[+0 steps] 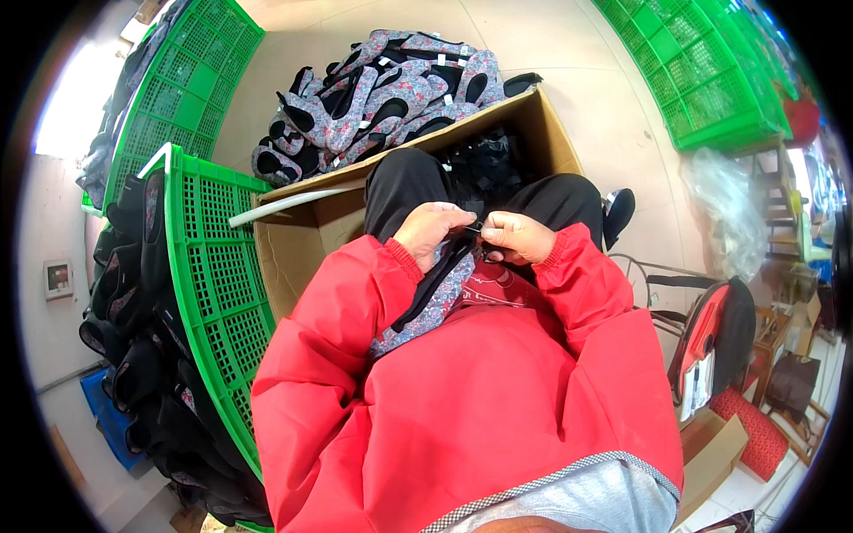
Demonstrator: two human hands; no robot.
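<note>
Over my lap, my left hand [433,233] and my right hand [519,237] are close together, both with fingers pinched. Between their fingertips is a small black strap piece [476,226]; its exact kind is too small to make out. Under my left hand and along my left forearm lies a grey floral fabric pad [410,327] with black edging, partly covered by my red sleeve. It seems joined to the black piece, though my fingers hide the spot. Just beyond my hands, a cardboard box [562,133] between my knees holds black parts [487,167].
A heap of floral pads [355,107] lies on the floor beyond the box. A pale tube [293,204] crosses the box's left side. Green crates [222,266] stand left, with black pads [133,293] behind; another green crate [689,71] is far right. A red-black chair [715,329] stands right.
</note>
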